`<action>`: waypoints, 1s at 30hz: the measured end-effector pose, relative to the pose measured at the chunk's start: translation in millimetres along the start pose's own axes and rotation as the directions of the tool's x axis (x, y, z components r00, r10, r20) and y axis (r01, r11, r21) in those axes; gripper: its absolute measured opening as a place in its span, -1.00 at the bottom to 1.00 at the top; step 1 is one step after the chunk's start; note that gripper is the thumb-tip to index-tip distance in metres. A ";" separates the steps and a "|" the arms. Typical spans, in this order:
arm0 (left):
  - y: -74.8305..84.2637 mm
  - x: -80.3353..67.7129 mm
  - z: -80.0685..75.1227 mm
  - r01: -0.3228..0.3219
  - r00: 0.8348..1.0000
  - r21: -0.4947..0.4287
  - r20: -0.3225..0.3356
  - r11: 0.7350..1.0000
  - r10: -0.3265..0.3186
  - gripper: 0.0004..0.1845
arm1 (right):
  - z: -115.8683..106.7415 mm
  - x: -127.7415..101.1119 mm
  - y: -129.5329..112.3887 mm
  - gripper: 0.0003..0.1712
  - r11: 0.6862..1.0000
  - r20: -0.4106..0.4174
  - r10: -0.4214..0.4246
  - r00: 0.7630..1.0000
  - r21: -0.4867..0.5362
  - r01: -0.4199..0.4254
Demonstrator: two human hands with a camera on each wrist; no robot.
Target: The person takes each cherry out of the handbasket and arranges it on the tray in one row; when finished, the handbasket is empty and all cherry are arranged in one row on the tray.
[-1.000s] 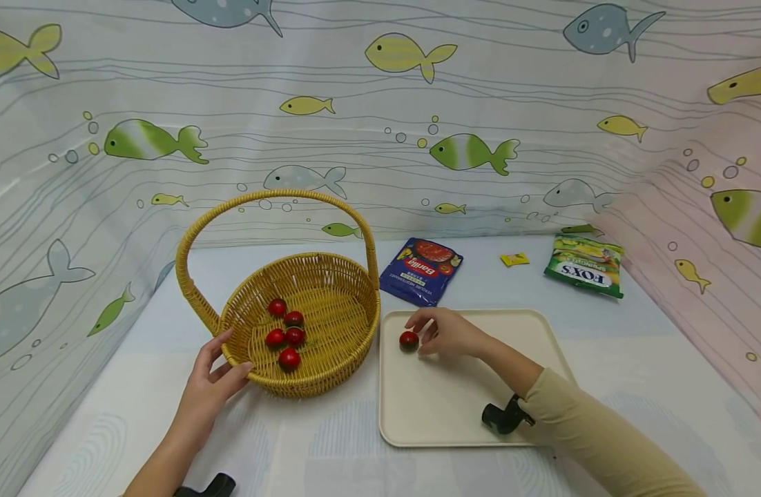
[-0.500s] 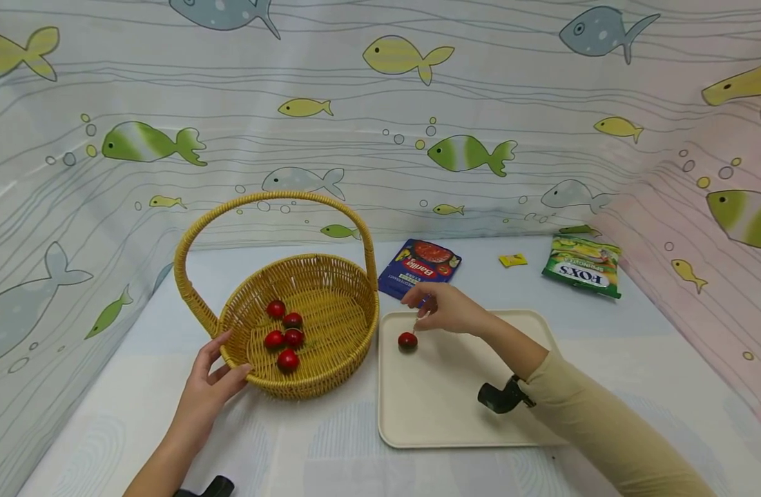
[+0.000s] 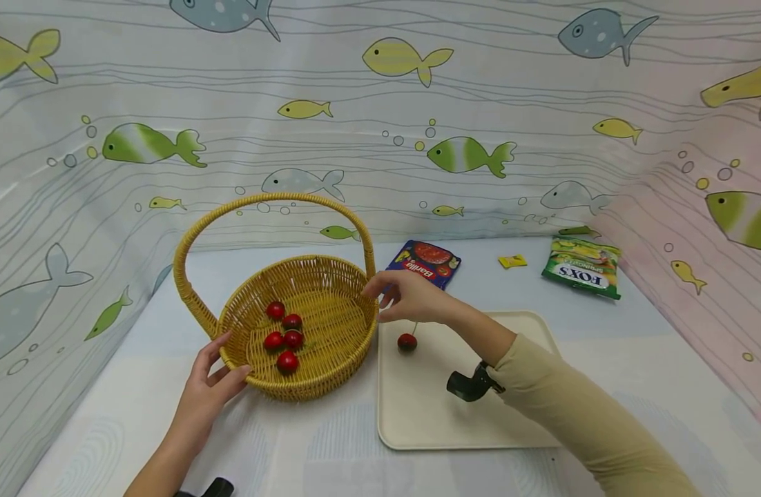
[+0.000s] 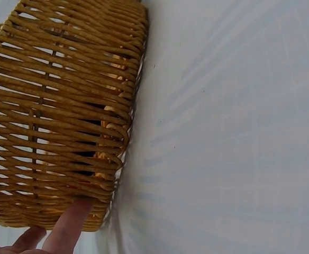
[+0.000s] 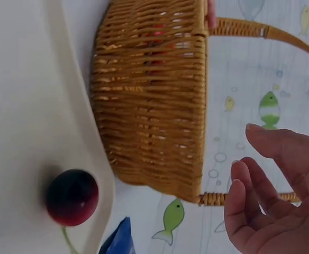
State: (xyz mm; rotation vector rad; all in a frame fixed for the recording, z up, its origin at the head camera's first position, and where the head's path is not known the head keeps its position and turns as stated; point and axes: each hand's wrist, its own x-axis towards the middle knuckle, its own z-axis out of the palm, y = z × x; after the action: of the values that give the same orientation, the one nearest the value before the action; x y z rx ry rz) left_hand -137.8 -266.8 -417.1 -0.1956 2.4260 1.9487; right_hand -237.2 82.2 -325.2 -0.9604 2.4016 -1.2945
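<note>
A yellow wicker basket [image 3: 331,376] with a tall arched handle stands left of centre, with several red cherries [image 3: 287,362] inside it. My left hand [image 3: 209,386] grips its left front rim, and in the left wrist view the thumb [image 4: 70,225] presses the woven wall. My right hand [image 3: 411,297] hovers by the basket's right rim, near the foot of the handle, fingers loosely bent. Nothing sits between its thumb and fingers in the right wrist view. One dark red cherry [image 3: 407,342] lies on the cream tray [image 3: 430,414], its green stem pointing up.
Behind the right hand lies a blue Barilla pouch [image 3: 433,257]. A small yellow packet [image 3: 512,261] and a green Fox's bag [image 3: 582,266] are farther right. A fish-patterned curtain [image 3: 355,152] closes off the back and sides.
My right hand has left the cherry on the tray and moved up and left to the basket's right rim. The cherry stayed on the tray; the left hand kept its place.
</note>
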 end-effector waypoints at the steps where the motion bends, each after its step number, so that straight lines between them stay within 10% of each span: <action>1: -1.1 0.6 0.0 -0.003 1.000 0.005 -0.001 1.000 0.003 -0.19 | 1.6 2.6 -1.7 -0.59 1.000 0.006 -0.009 1.000 0.000 0.009; 30: 26.6 -13.3 7.6 0.033 0.999 -0.023 0.012 0.999 -0.033 -0.21 | 35.2 75.2 -33.0 -0.58 0.999 0.123 0.001 0.992 0.043 -0.006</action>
State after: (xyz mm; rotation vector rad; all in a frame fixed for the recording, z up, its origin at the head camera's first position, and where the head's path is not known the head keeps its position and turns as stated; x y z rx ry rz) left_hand -128.0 -252.6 -391.7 -0.2224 2.3786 1.9593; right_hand -262.0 -2.6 -311.9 -0.9934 2.2728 -1.2421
